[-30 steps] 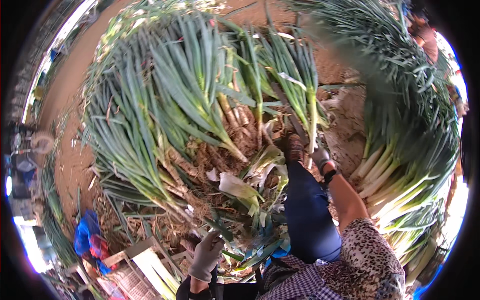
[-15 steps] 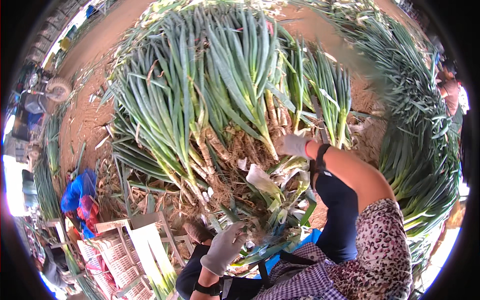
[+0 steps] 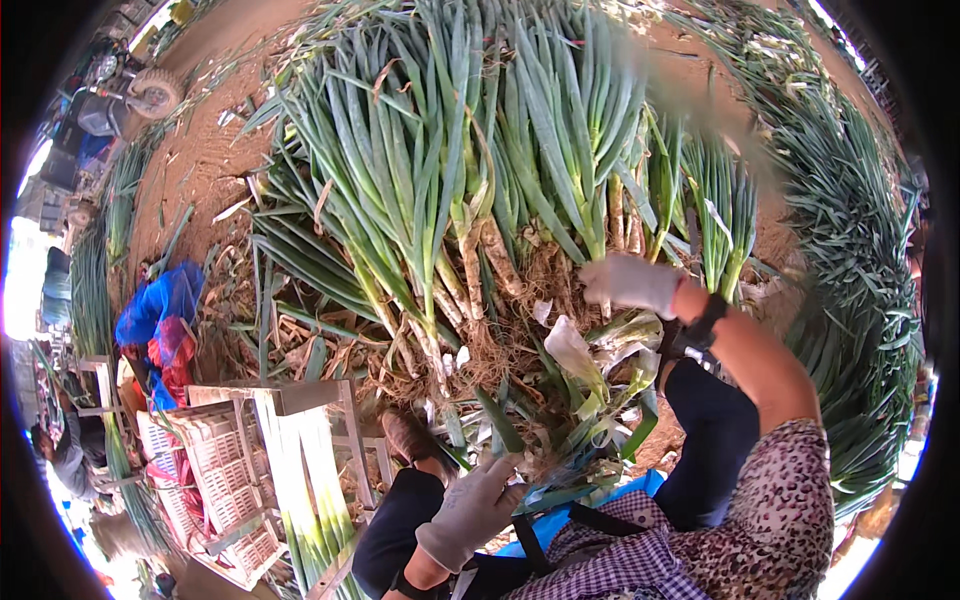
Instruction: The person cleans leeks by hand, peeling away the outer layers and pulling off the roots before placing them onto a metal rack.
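the right hand point(image 3: 632, 282), in a pale glove, reaches far into the big pile of green onions point(image 3: 470, 170) and touches the root ends of the stalks; the fingers look curled around one stalk, but i cannot tell if it really holds it. the left hand point(image 3: 470, 510), also gloved, is near the body with the fingers spread wide, just beside loose peeled leaves point(image 3: 590, 370) and holding nothing. the pile lies on the brown soil ahead, leaves pointing far, roots near. at the near left stands a white plastic crate point(image 3: 215, 470) with cleaned onions point(image 3: 310, 490) beside it. a blue bag point(image 3: 160, 305) lies at the left.
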### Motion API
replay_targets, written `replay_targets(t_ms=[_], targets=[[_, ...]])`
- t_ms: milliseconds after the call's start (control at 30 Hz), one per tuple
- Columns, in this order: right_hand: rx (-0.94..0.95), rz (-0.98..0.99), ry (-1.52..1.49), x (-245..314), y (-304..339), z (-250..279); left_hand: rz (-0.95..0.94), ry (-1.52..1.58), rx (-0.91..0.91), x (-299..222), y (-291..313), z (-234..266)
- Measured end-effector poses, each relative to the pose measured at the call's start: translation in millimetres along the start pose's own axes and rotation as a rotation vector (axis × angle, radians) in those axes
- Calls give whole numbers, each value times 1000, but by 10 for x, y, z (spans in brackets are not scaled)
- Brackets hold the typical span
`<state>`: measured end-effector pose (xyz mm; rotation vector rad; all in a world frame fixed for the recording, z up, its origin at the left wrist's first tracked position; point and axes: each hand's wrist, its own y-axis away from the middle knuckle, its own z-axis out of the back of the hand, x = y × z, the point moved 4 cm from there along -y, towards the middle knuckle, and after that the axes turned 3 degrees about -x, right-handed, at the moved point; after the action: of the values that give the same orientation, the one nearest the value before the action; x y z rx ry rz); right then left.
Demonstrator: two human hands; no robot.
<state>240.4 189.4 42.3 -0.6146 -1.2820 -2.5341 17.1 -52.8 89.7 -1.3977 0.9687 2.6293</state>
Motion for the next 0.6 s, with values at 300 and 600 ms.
replay_targets(t_ms=[300,600], targets=[[68,206,-516,1162,-119,-110,-50,-20,-25,85,166,61],[-503,-113,-66,904,-1613,-1716,-93,8,-55,94,339,98]])
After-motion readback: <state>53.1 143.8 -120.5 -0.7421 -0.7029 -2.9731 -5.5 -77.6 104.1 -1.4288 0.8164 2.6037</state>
